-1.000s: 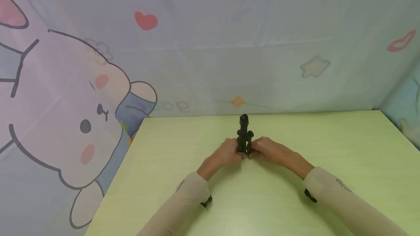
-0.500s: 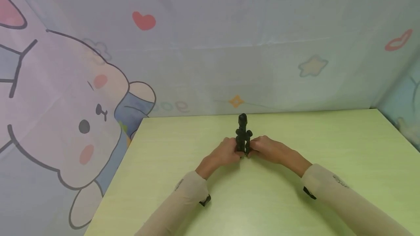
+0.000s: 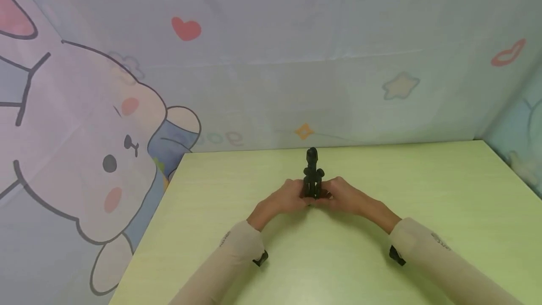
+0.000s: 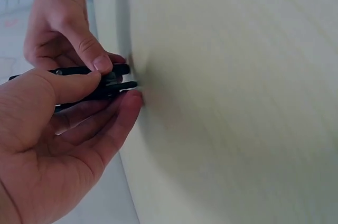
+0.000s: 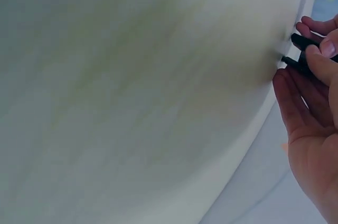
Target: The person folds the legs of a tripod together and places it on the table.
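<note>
A small black tripod-like stand (image 3: pixel 312 166) stands upright near the far middle of the table, with knobs at its sides and narrow legs below. Its lower part is between my two hands. My left hand (image 3: pixel 289 196) grips the legs from the left, thumb in front. From the right, my right hand (image 3: pixel 345 196) pinches them too, and the thumbs come close together at the base. In the left wrist view, dark leg ends (image 4: pixel 124 69) stick out past the fingertips. The right wrist view shows the legs (image 5: pixel 298 65) only partly; fingers hide the rest.
The light yellow-green table (image 3: pixel 330 258) extends around both forearms. Behind it hangs a printed cloth backdrop (image 3: pixel 271 93) close to the table's far edge, with a cartoon rabbit (image 3: pixel 93 154) at the left.
My right hand has shifted slightly left, its thumb now nearer the left thumb. The stand's legs look rearranged, with a narrow gap between them. The stand stays upright in about the same place.
</note>
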Action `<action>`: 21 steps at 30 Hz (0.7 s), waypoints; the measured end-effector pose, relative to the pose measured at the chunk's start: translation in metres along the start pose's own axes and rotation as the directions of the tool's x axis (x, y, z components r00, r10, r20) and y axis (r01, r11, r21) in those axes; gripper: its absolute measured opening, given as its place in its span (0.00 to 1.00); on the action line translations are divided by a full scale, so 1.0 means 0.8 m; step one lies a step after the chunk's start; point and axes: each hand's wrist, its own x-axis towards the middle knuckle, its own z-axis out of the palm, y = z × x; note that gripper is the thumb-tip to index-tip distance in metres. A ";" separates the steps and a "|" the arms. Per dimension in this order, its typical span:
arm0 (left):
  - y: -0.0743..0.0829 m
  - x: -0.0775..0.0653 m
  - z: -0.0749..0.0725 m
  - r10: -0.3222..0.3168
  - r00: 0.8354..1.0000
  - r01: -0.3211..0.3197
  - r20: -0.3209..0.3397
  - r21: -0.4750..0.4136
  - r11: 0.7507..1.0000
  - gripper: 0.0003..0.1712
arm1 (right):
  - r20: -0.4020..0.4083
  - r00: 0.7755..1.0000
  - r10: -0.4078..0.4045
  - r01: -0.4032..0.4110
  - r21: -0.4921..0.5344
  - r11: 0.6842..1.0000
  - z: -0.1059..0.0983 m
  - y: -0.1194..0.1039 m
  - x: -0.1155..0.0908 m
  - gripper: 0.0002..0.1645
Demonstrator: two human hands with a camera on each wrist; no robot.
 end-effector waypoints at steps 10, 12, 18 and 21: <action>0.014 -0.006 -0.042 0.037 0.996 -0.041 0.078 0.047 0.998 0.13 | -0.075 0.991 0.111 -0.108 0.045 0.993 0.008 -0.007 -0.001 0.08; 0.022 -0.009 -0.057 0.017 0.996 -0.022 0.088 0.054 0.998 0.18 | -0.082 0.989 0.127 -0.122 0.059 0.991 0.008 -0.008 -0.002 0.07; 0.054 -0.019 -0.108 0.000 1.000 0.001 0.019 -0.047 0.999 0.30 | -0.093 0.980 0.174 -0.164 0.106 0.981 0.007 -0.012 -0.002 0.06; 0.070 -0.018 -0.126 0.071 0.996 -0.074 -0.055 -0.058 0.996 0.27 | -0.099 0.978 0.182 -0.169 0.126 0.977 0.006 -0.012 -0.002 0.06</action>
